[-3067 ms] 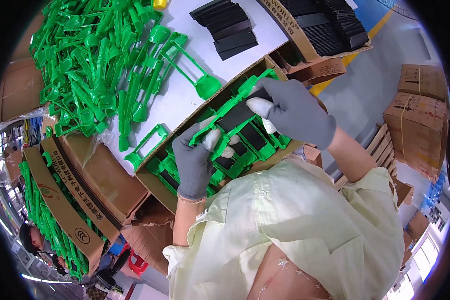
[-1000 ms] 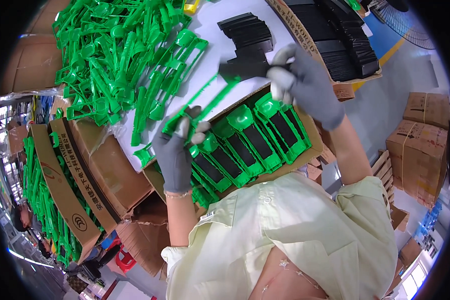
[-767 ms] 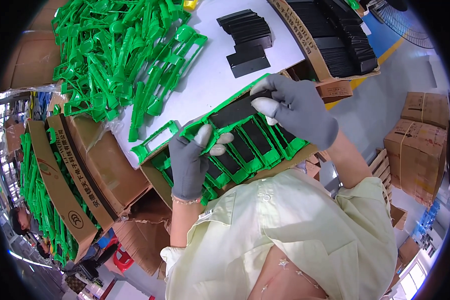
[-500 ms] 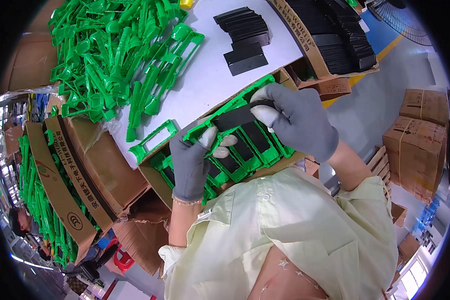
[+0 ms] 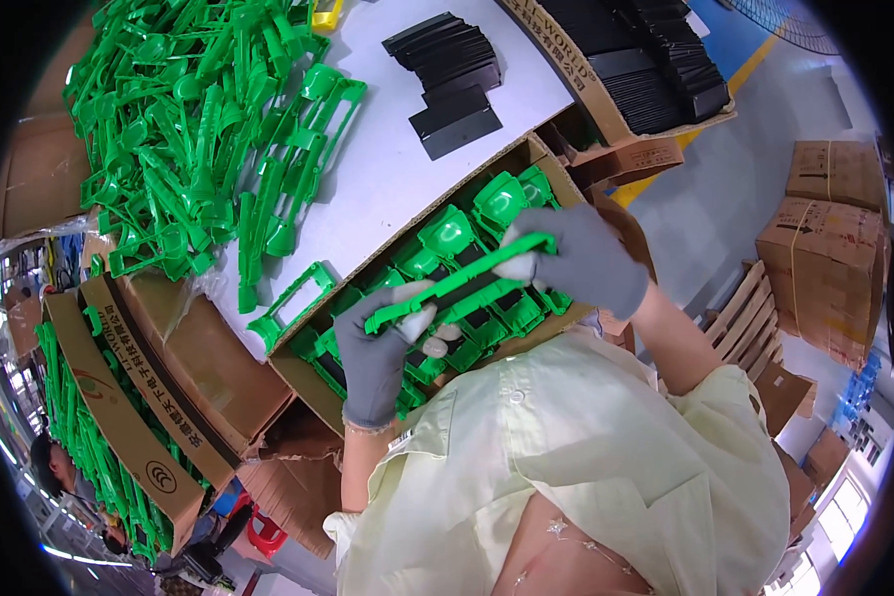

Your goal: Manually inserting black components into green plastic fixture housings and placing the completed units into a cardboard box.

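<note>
In front of my chest, both hands hold a green plastic frame (image 5: pixel 487 266), tilted with its right end higher. A black strip (image 5: pixel 454 296) shows inside the frame. My left hand (image 5: pixel 372 363), in a grey glove with pale fingertips, closes on the frame's left end. Gloved the same way, my right hand (image 5: pixel 591 260) grips the other end. Beneath them stands an open cardboard box (image 5: pixel 310 385), holding rows of green frames, several with black strips in them. My hands hide part of its contents.
A heap of loose green frames (image 5: pixel 184 139) covers the white table's left side. Black panels (image 5: pixel 452 65) lie stacked at its far middle. An open carton of black panels (image 5: pixel 646 70) stands far right, a carton of green frames (image 5: pixel 99 437) at left. Taped cartons (image 5: pixel 824 268) sit right.
The black strip, earlier held by my right hand at an angle over the frame, now lies inside it. The frame has turned edge-up, and my right hand has moved onto its end.
</note>
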Tool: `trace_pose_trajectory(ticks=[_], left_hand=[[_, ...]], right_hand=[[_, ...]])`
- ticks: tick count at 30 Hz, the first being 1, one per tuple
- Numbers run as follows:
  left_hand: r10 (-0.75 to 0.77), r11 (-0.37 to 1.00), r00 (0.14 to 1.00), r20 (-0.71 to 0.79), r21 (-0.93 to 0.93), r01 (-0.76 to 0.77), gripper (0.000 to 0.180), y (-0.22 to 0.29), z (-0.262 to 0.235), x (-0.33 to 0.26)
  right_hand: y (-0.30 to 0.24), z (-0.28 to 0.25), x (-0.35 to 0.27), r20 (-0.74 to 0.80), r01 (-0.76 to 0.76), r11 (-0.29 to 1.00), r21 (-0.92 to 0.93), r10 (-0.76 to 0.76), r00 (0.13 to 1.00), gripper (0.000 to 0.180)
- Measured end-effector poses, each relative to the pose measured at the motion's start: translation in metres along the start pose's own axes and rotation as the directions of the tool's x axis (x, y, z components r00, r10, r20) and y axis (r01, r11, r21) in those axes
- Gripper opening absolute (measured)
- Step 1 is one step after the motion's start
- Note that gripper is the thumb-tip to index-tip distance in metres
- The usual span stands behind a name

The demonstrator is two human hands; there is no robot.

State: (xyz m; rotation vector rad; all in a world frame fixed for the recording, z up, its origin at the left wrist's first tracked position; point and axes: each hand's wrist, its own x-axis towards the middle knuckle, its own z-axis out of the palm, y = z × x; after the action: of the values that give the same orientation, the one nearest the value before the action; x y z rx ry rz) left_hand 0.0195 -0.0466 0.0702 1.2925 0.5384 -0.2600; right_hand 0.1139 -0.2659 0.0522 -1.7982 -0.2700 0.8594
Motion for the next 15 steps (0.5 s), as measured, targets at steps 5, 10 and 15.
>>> trace_pose_trajectory(ticks=[5,10,15], left_hand=[[-0.065,0.998,0.997,-0.053,0.019,0.066,0.023,-0.009,-0.011,-0.008],[-0.097,0.991,0.988,-0.123,0.078,0.107,0.02,-0.005,-0.021,-0.013],[-0.125,0.981,0.986,-0.114,0.132,0.14,0.017,0.003,-0.032,-0.013]], right_hand=[[0.015,0.028,-0.006,-0.186,0.201,0.895,-0.399,-0.294,0.938,0.026],[0.017,0.041,0.007,-0.154,0.274,0.823,-0.497,-0.394,0.906,0.03],[0.006,0.024,0.017,0.05,0.27,0.798,-0.539,-0.289,0.956,0.03]])
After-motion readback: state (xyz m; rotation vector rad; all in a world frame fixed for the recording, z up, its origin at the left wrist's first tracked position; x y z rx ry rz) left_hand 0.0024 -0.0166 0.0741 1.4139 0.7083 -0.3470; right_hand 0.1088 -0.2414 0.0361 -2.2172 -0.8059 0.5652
